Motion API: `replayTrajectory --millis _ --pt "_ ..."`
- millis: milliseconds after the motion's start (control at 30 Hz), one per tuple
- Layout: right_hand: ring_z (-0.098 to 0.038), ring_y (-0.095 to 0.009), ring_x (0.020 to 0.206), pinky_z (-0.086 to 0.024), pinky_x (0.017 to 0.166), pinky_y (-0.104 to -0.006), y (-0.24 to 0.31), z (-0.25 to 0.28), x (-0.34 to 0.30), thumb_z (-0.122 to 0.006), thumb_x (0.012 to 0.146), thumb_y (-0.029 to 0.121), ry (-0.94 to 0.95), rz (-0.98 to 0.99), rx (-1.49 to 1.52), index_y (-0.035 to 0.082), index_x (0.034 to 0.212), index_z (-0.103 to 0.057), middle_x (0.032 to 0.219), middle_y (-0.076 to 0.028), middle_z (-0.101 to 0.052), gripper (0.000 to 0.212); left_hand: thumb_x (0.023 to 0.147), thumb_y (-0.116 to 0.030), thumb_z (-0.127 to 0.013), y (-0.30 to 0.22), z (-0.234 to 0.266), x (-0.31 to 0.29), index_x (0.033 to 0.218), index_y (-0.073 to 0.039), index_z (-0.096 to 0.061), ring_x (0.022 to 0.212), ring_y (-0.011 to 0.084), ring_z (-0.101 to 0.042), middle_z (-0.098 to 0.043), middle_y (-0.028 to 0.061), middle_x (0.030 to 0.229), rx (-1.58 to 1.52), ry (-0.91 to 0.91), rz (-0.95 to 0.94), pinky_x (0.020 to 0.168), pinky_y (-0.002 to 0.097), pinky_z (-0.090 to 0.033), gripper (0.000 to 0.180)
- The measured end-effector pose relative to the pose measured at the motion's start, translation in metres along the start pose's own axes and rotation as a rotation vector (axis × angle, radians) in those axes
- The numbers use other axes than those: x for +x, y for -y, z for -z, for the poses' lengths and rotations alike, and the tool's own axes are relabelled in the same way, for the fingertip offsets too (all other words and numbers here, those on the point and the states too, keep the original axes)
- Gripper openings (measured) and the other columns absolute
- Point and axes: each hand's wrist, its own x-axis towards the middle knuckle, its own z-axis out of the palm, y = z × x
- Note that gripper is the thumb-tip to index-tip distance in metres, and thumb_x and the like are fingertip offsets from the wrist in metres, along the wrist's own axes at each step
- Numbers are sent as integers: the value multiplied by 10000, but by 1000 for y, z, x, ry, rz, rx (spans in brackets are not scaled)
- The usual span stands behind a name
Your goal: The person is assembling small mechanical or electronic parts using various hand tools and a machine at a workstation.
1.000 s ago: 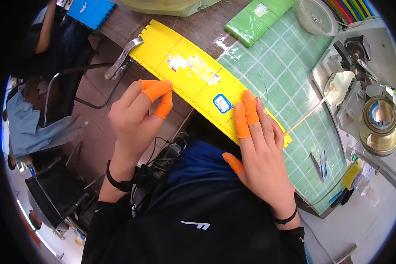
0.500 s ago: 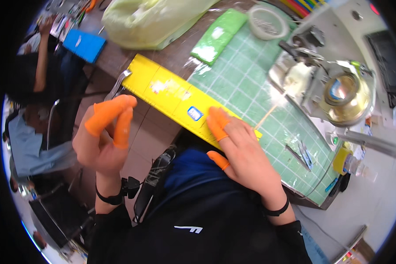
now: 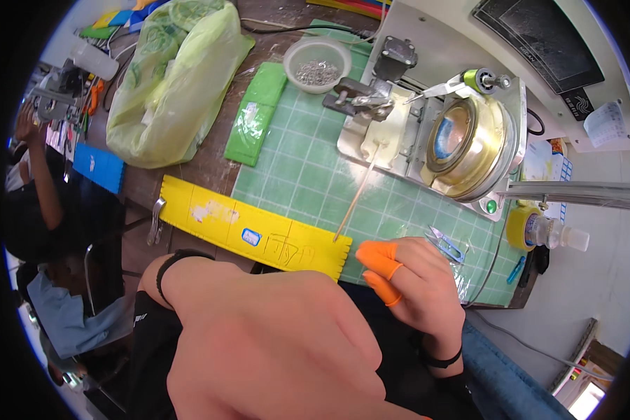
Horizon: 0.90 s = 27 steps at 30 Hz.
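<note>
My left hand is raised close to the camera, its back large in view and its fingers hidden. At its right, my right hand has curled fingers, with orange finger cots on the thumb and fingertips held together. Whether anything is between them is hidden. Just left of those fingertips is the end of a long yellow strip with jagged ends, a blue-and-white label and pen marks. It lies along the table's near edge. A thin wooden stick reaches from the machine's pale plate to the strip.
On the green cutting mat are a green packet, a tub of small metal pieces and blue-handled snips. A machine with a brass-coloured wheel is at the right. A yellowish plastic bag sits far left.
My left hand has come from beyond the table edge up close to the camera. My right hand has left the yellow strip and its fingers have curled. The view has shifted.
</note>
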Motion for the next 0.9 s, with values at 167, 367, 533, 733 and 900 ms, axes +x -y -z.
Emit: replayTrajectory --millis 167,367,533,733,900 --pt "-651 -310 848 -527 765 -405 -9 6 5 -784 866 107 33 -42 -43 17 1025 -705 965 -105 -666 199 951 34 -544 7 18 16 793 -52 -481 663 366 -607 -605 204 853 -130 38 5 510 393 -456 191" --pt "-642 -303 859 -517 797 -397 -14 -6 18 -760 893 125 37 -51 -16 23 1004 -695 970 -106 -659 164 902 70 -554 -6 27 20 721 -54 -470 588 331 -593 -561 187 763 -98 68 99 457 410 -430 235" --pt "-654 -309 874 -529 790 -405 -19 -6 27 -775 866 117 130 -52 -43 41 1053 -709 995 -103 -678 213 916 34 -578 -13 36 7 702 -94 -525 560 263 -593 -529 118 643 81 -74 69 459 369 -437 255" --pt "-654 -311 898 -531 807 -417 -20 -14 28 -749 884 114 116 -207 -100 44 1173 -682 1015 -109 -639 305 823 -61 -748 -28 70 20 1008 -23 -782 631 119 -602 -699 45 784 1235 -209 576 543 280 -402 191" --pt "-641 -308 892 -536 805 -425 -15 -17 30 -761 877 126 209 -377 -137 58 1326 -658 1022 -111 -603 466 881 -174 -753 23 177 -4 1047 -80 -759 764 268 -690 -741 79 889 1746 -35 713 697 370 -536 190"
